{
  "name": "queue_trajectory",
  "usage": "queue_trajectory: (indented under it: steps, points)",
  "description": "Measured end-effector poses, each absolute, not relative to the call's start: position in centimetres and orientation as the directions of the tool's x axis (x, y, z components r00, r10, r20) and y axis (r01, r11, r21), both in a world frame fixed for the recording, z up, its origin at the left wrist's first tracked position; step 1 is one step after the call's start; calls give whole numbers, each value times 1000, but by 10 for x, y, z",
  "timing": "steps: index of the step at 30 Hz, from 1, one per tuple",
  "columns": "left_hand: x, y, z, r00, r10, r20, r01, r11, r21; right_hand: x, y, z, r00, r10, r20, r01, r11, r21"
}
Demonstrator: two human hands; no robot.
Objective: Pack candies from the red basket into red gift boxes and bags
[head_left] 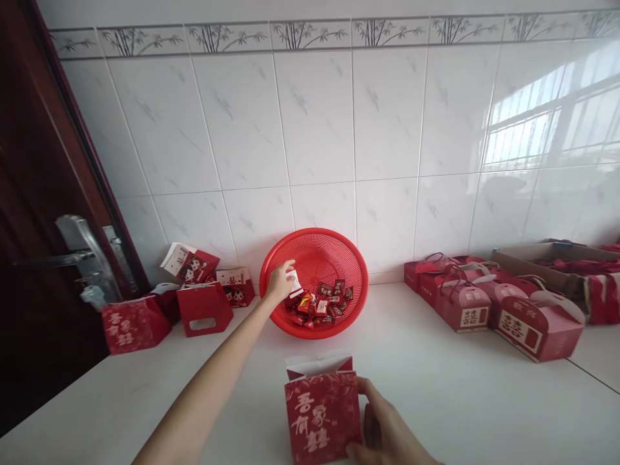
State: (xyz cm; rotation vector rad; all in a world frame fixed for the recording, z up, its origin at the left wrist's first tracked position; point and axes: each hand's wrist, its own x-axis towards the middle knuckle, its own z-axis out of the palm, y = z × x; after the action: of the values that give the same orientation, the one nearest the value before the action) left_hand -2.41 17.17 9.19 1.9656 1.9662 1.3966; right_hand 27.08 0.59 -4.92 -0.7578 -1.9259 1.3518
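Observation:
My left hand (279, 284) reaches over the left side of a red plastic basket (317, 239) with its fingers closed on a small white-and-red candy packet (294, 283). Below it in the basket lie several wrapped candies (334, 300), mostly red, with a shiny orange-gold one (305, 301) among them. In the foreground stands a red paper gift box (323, 413) with pale Chinese characters, its top flaps open. My right hand (387, 429) grips the right side of this box, thumb on the front. The inside of the box is mostly hidden.
Several red gift boxes (133, 323) stand at the left, near a dark door (43, 161) with a metal handle. More red and pink handled boxes (540, 326) crowd the right, beside a cardboard carton (527, 253). A tiled wall (320, 129) rises behind the white table (232, 394).

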Motion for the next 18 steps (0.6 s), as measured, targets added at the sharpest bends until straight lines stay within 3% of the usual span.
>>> queue_trajectory:
  steps: [9, 18]
  points:
    - [-21, 174, 90, -267, 818, 509, 561, -298, 773, 270, 1, -38, -644, 740, 195, 15, 267, -964]
    - [-13, 171, 94, -250, 820, 515, 599, -286, 748, 284, -6, -22, -601, 788, 132, -21, 150, -988]
